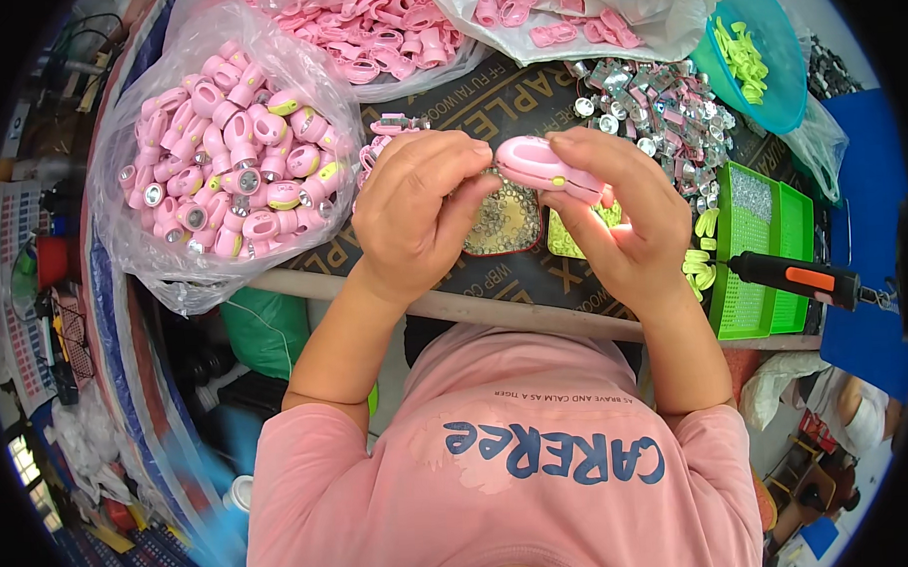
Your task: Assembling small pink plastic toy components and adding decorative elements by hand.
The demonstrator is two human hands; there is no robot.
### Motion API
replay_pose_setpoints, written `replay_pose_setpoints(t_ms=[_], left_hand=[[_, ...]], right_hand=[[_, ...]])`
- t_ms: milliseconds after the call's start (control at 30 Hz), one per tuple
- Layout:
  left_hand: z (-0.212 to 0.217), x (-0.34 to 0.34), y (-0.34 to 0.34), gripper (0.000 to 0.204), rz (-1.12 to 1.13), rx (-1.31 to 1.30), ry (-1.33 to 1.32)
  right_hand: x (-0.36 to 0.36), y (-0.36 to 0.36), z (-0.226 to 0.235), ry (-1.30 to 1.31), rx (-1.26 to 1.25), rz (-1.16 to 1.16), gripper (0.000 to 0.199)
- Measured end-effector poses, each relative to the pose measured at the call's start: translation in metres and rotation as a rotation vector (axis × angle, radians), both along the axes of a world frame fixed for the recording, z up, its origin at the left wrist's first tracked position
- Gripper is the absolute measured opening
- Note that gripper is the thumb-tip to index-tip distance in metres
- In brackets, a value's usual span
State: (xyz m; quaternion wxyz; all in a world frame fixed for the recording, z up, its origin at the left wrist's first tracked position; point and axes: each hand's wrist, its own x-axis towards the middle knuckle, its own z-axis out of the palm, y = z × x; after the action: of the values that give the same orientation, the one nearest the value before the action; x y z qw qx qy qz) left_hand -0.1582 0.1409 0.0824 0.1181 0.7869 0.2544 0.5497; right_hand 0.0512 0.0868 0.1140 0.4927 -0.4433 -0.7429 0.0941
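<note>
We saw the pink casing (532,165) above the worktop (494,284), gripped by the right hand (633,197), its long axis slanting down rightward in view. Its left end lay just beside the left hand (416,205), fingers curled toward thumb; whether they pinched something small, we could not tell. Right-hand fingers hid the casing's right end.

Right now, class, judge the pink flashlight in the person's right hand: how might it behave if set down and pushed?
The pink flashlight in the right hand would probably feel stiff: it looks undented where held. Its rounded sides suggest it may rock or roll. Its smooth, slightly glossy surface could make it somewhat slippery.
</note>
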Motion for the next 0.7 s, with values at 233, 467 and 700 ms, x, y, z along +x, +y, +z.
replay_pose_setpoints(t_ms=[233,467,700], left_hand=[[0.021,0.008,0.012,0.063,-0.179,0.031,0.048],[0.022,0.006,0.016,0.053,-0.286,0.085,0.137],[0.030,0.003,0.014,0.059,-0.433,-0.374,0.012]], right_hand=[[0.006,-0.003,0.014,-0.027,0.008,0.075,0.042],[0.010,-0.002,0.011,-0.166,0.121,0.061,0.043],[0.009,-0.004,0.008,-0.126,0.055,0.048,0.039]])
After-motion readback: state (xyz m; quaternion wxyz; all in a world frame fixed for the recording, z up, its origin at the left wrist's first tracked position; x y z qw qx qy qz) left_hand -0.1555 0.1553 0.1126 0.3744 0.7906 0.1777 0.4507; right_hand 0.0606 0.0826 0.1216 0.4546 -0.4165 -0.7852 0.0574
